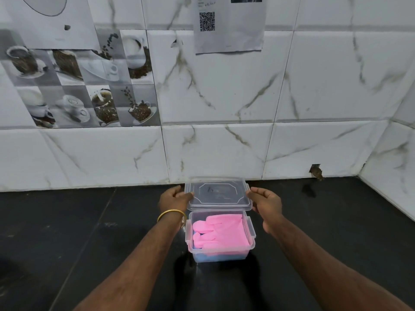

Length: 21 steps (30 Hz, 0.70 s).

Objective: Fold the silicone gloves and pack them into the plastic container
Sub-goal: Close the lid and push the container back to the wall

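Pink gloves (221, 230) lie folded inside a clear plastic box (220, 251), low in the centre of the frame, on a dark countertop (89, 232). Something blue (208, 258) shows through the box wall beneath the pink, likely another glove, though too little is visible to be sure. The box is open at the top.

Just above and behind the box, a clear lid (217, 194) is held roughly level, its near edge over the box's far rim. The left hand (174, 198) grips the lid's left edge, with a gold bangle (171, 215) on that wrist. The right hand (266, 199) grips the lid's right edge. Both hands are closed on the lid.

A white marbled tile wall (224, 97) fills the upper frame, with a paper sheet bearing a square code (229, 25) at upper centre and coffee-themed tiles at upper left.

The folding and packing look done; the step in hand seems to be closing the box. Next, the lid would need bringing forward, lining up with all four rims, then pressing down evenly.
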Each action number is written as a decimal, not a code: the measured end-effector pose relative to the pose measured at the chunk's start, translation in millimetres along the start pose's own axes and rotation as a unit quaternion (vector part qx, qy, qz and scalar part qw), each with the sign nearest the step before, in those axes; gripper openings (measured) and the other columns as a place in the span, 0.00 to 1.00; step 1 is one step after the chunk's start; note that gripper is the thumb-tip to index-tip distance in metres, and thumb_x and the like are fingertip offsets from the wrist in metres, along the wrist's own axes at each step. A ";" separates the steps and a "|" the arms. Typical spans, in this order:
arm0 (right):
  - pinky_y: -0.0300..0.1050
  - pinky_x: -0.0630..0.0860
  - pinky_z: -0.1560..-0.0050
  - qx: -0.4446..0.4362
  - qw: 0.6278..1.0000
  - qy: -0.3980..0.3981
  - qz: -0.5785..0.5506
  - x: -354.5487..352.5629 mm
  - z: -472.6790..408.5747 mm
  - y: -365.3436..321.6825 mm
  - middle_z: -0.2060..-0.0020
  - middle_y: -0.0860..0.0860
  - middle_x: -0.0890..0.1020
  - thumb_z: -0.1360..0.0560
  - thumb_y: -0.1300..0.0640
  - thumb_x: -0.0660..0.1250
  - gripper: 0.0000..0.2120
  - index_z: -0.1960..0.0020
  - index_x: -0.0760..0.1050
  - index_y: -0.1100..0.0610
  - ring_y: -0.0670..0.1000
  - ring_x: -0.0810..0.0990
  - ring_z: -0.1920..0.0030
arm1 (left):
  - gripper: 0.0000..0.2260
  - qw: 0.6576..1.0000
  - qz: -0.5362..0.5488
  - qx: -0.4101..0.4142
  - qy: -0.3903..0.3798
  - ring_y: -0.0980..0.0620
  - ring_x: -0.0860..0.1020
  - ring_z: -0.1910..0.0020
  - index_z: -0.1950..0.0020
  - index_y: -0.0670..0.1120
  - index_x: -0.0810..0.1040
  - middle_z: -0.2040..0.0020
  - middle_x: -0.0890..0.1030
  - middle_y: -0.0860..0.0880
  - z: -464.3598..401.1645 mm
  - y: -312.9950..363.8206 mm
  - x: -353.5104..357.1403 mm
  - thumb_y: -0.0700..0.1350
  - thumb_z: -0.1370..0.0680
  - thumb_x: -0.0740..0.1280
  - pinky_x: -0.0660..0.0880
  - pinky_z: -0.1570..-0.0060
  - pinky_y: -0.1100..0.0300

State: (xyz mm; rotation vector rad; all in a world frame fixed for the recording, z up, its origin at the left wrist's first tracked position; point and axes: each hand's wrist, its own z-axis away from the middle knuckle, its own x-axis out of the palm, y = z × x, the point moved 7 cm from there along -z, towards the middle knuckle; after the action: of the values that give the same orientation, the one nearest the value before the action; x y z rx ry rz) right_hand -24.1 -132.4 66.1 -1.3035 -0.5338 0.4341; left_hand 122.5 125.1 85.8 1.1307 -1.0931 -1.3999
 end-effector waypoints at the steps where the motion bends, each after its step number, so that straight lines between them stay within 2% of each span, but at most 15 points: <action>1: 0.43 0.80 0.61 -0.007 1.000 0.006 0.013 -2.6 4.2 1.8 0.56 0.58 0.85 0.29 0.65 0.75 0.12 0.47 0.80 0.64 0.53 0.83 0.59 | 0.24 1.000 -0.015 -0.001 -0.001 0.48 0.80 0.54 0.37 0.38 0.78 0.46 0.83 0.42 5.3 -3.6 -1.8 0.35 0.32 0.75 0.75 0.53 0.61; 4: 0.42 0.80 0.62 -0.016 0.998 0.027 0.056 -11.5 15.5 11.5 0.58 0.57 0.85 0.30 0.68 0.75 0.10 0.50 0.80 0.64 0.51 0.83 0.61 | 0.19 0.998 -0.057 -0.004 -0.010 0.47 0.81 0.54 0.40 0.39 0.81 0.47 0.84 0.43 20.7 -15.6 -4.2 0.35 0.31 0.74 0.77 0.53 0.59; 8: 0.52 0.84 0.57 -0.004 0.994 0.041 0.103 -23.9 23.6 32.4 0.60 0.55 0.86 0.32 0.67 0.76 0.09 0.53 0.81 0.61 0.55 0.85 0.58 | 0.08 0.994 -0.107 -0.015 -0.014 0.46 0.83 0.59 0.53 0.41 0.85 0.58 0.85 0.44 37.4 -34.6 -7.0 0.37 0.31 0.73 0.82 0.58 0.53; 12: 0.49 0.83 0.60 -0.004 0.991 0.038 0.132 -30.0 32.4 43.0 0.61 0.54 0.85 0.32 0.67 0.75 0.07 0.55 0.81 0.61 0.52 0.84 0.61 | 0.06 0.989 -0.148 -0.010 -0.015 0.49 0.82 0.64 0.57 0.43 0.86 0.61 0.85 0.45 47.0 -44.9 -11.3 0.38 0.32 0.73 0.76 0.68 0.63; 15: 0.49 0.82 0.59 0.008 0.989 0.038 0.143 -31.8 34.1 51.1 0.60 0.54 0.85 0.31 0.66 0.75 0.06 0.55 0.81 0.61 0.52 0.84 0.59 | 0.03 0.986 -0.164 -0.012 -0.007 0.48 0.82 0.65 0.62 0.44 0.86 0.62 0.85 0.44 49.8 -49.1 -15.5 0.39 0.34 0.74 0.76 0.64 0.59; 19: 0.53 0.84 0.55 0.026 0.987 0.034 0.152 -34.4 33.8 59.4 0.59 0.54 0.85 0.31 0.65 0.76 0.07 0.55 0.81 0.59 0.53 0.85 0.57 | 0.02 0.984 -0.177 -0.012 -0.011 0.49 0.81 0.65 0.64 0.45 0.84 0.62 0.85 0.44 53.2 -53.3 -15.7 0.39 0.33 0.74 0.77 0.65 0.59; 21: 0.53 0.83 0.55 0.025 0.988 0.035 0.151 -36.4 33.3 60.2 0.59 0.54 0.86 0.32 0.66 0.76 0.07 0.55 0.81 0.60 0.53 0.85 0.57 | 0.02 0.984 -0.177 -0.014 -0.011 0.47 0.83 0.63 0.64 0.45 0.85 0.62 0.85 0.44 54.0 -57.4 -15.6 0.39 0.33 0.73 0.79 0.64 0.57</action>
State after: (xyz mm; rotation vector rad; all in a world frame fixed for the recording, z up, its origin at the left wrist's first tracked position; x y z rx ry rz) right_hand -73.4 -114.5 8.6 -1.3506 -0.2646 0.6458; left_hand 61.7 149.7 39.4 1.3378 -0.9117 -1.6988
